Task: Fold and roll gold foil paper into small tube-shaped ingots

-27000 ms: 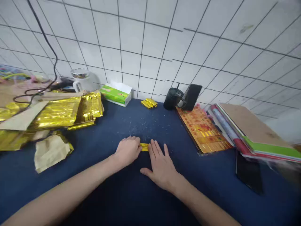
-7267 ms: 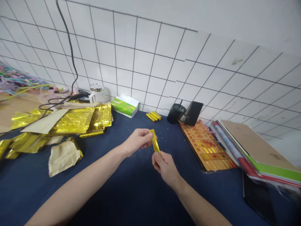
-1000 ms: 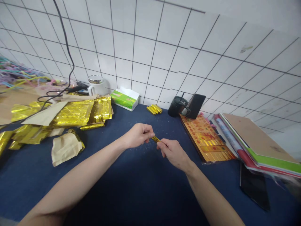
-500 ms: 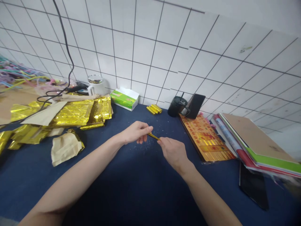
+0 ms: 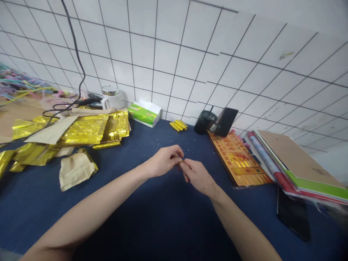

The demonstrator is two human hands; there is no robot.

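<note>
My left hand [image 5: 164, 160] and my right hand [image 5: 196, 175] meet over the middle of the dark blue table [image 5: 152, 221], fingertips pinched together. Between them sits a small folded gold foil piece [image 5: 180, 163], almost fully hidden by the fingers. Both hands hover just above the cloth. A few finished gold folded pieces [image 5: 178, 125] lie by the tiled wall behind them.
A heap of gold foil sheets [image 5: 87, 132] and a crumpled paper [image 5: 76, 170] lie at left, with a white mug [image 5: 110, 98] and a green tissue box [image 5: 143, 113]. A black cup [image 5: 204, 122], printed gold paper pack [image 5: 237, 161], stacked folders [image 5: 296, 159] and a dark phone [image 5: 293, 214] fill the right.
The gold strip, seen stretched between my fingers half a second ago, is now nearly hidden as both hands have closed in together. My hands sit slightly lower and nearer me.
</note>
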